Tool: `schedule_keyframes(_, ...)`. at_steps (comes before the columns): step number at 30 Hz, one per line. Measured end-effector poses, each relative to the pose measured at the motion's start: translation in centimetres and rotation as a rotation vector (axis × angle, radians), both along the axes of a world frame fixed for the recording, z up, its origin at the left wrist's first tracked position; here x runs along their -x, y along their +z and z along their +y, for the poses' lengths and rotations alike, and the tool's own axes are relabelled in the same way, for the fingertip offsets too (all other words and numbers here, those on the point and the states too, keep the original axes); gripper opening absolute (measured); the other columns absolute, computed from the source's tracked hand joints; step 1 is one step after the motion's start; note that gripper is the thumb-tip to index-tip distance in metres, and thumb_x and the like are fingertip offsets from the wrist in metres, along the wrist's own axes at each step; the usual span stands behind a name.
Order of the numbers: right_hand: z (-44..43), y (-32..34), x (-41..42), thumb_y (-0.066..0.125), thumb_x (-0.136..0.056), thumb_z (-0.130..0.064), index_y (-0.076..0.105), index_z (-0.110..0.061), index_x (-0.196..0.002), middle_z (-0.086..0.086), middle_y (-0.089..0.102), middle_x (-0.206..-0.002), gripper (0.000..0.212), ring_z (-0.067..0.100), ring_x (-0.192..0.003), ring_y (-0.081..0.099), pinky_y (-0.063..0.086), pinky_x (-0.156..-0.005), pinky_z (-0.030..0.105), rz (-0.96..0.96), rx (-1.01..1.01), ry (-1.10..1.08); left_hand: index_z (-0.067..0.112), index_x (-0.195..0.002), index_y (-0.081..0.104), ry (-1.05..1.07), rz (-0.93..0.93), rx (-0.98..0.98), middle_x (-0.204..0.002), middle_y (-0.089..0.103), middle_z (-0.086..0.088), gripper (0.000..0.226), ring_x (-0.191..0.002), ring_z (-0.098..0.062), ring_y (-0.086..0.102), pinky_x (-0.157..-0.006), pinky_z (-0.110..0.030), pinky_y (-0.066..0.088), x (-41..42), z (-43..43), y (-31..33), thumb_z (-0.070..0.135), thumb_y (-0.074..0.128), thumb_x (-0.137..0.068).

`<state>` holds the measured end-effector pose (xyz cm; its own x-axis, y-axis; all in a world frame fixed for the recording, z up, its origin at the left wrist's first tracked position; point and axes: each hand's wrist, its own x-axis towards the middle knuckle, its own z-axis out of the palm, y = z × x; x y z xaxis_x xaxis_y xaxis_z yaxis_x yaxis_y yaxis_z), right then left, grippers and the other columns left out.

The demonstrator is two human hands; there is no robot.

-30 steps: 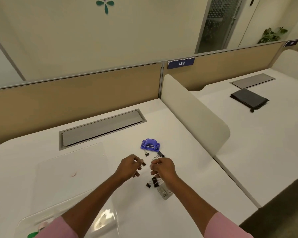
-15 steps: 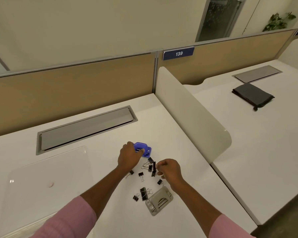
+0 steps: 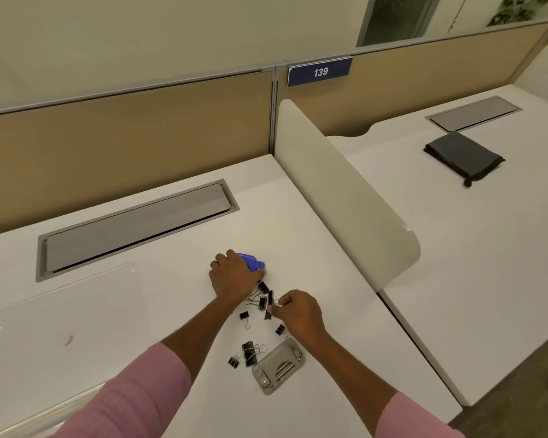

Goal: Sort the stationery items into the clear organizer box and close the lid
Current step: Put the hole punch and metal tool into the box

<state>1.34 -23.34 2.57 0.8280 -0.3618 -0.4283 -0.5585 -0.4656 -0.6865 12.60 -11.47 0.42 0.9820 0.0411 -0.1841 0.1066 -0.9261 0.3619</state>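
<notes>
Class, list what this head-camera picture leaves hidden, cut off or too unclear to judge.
- Blue stationery item: mostly covered by the left hand; its type is unclear.
- Clear organizer box: cut off by the left and bottom edges; its compartments are not visible.
- Binder clip at the right hand: fingertips hide the grip.
- Binder clips near the grey metal clip: overlapping, so the count is uncertain.

head cam | looks forward-down | near, over white desk

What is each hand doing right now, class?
Left hand: closed over the blue item.
Right hand: pinching a binder clip.
</notes>
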Motion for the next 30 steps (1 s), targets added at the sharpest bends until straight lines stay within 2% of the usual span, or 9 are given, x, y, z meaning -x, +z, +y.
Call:
schedule_keyframes(2, 0.2, 0.1, 0.6, 0.077, -0.072, -0.043, 0.061, -0.018, -0.084, -0.007, 0.063, -0.077, 0.032, 0.009, -0.066, 0.059, 0.049, -0.068, 0.031, 0.015, 0.027, 0.034, 0.003, -0.119, 0.044, 0.007, -0.005, 0.001, -0.119, 0.052, -0.016, 0.083, -0.111, -0.033, 0.051, -0.092, -0.040, 0.044, -0.1, -0.1, 0.0, 0.063, 0.070, -0.067)
schedule_keyframes(6, 0.7, 0.2, 1.9, 0.076, -0.070, -0.052, 0.063, -0.018, -0.099, -0.003, 0.062, -0.102, 0.046, 0.016, -0.096, 0.060, 0.048, -0.077, 0.031, 0.057, 0.128, 0.074, 0.003, -0.120, 0.042, 0.010, -0.018, 0.027, -0.120, 0.052, -0.015, 0.082, -0.111, -0.032, 0.051, -0.091, -0.040, 0.044, -0.1, 0.0, 0.2, 0.054, 0.075, -0.065)
schedule_keyframes(11, 1.3, 0.7, 3.6, 0.076, -0.069, -0.054, 0.060, -0.015, -0.109, 0.001, 0.056, -0.110, 0.058, 0.019, -0.110, 0.050, 0.047, -0.076, 0.033, 0.084, 0.222, 0.064, 0.007, -0.123, 0.037, -0.033, -0.060, 0.141, -0.119, 0.044, -0.010, 0.084, -0.109, -0.027, 0.050, -0.082, -0.041, 0.049, 0.4, 0.7, 0.4, 0.043, 0.081, -0.061)
schedule_keyframes(14, 1.6, 0.9, 4.4, 0.077, -0.066, -0.057, 0.057, -0.013, -0.110, 0.003, 0.053, -0.111, 0.066, 0.020, -0.113, 0.045, 0.046, -0.072, 0.033, 0.107, 0.269, 0.043, 0.008, -0.119, 0.037, -0.091, -0.110, 0.323, -0.116, 0.041, -0.009, 0.081, -0.105, -0.022, 0.045, -0.072, -0.031, 0.046, 0.5, 1.2, 0.8, 0.030, 0.086, -0.059)
schedule_keyframes(17, 2.2, 1.0, 5.0, 0.075, -0.065, -0.061, 0.054, -0.011, -0.109, 0.006, 0.050, -0.113, 0.070, 0.023, -0.115, 0.041, 0.048, -0.072, 0.034, 0.136, 0.339, 0.042, 0.007, -0.119, 0.038, -0.109, -0.156, 0.447, -0.118, 0.040, -0.010, 0.080, -0.103, -0.017, 0.040, -0.074, -0.026, 0.041, 1.0, 1.8, 1.2, 0.023, 0.088, -0.059)
schedule_keyframes(21, 3.0, 0.7, 5.9, 0.070, -0.066, -0.067, 0.050, -0.011, -0.110, 0.007, 0.047, -0.115, 0.074, 0.025, -0.116, 0.039, 0.047, -0.071, 0.034, 0.186, 0.352, 0.035, 0.011, -0.120, 0.038, -0.145, -0.168, 0.553, -0.119, 0.037, -0.004, 0.082, -0.109, -0.019, 0.044, -0.079, -0.027, 0.048, 2.6, 2.9, 1.3, 0.020, 0.089, -0.057)
schedule_keyframes(23, 3.3, 0.7, 6.3, 0.070, -0.066, -0.068, 0.048, -0.011, -0.111, 0.007, 0.046, -0.117, 0.076, 0.026, -0.116, 0.040, 0.046, -0.072, 0.034, 0.214, 0.333, 0.043, 0.013, -0.119, 0.038, -0.130, -0.143, 0.609, -0.117, 0.033, 0.000, 0.081, -0.110, -0.021, 0.045, -0.082, -0.030, 0.052, 3.6, 3.5, 1.5, 0.017, 0.089, -0.056)
schedule_keyframes(27, 3.9, 0.6, 6.7, 0.071, -0.067, -0.065, 0.048, -0.011, -0.115, 0.009, 0.046, -0.119, 0.076, 0.028, -0.116, 0.042, 0.049, -0.082, 0.037, 0.242, 0.289, 0.028, 0.026, -0.117, 0.036, -0.041, -0.033, 0.761, -0.122, 0.033, 0.000, 0.080, -0.103, -0.017, 0.051, -0.075, -0.020, 0.049, 5.7, 4.7, 2.3, 0.010, 0.088, -0.058)
schedule_keyframes(30, 4.0, 0.9, 6.7, 0.073, -0.067, -0.063, 0.045, -0.008, -0.117, 0.011, 0.046, -0.120, 0.079, 0.030, -0.117, 0.044, 0.049, -0.086, 0.037, 0.247, 0.275, 0.007, 0.029, -0.117, 0.038, 0.001, 0.034, 0.859, -0.123, 0.037, -0.002, 0.080, -0.099, -0.015, 0.054, -0.074, -0.027, 0.056, 6.8, 5.7, 2.8, 0.006, 0.087, -0.058)
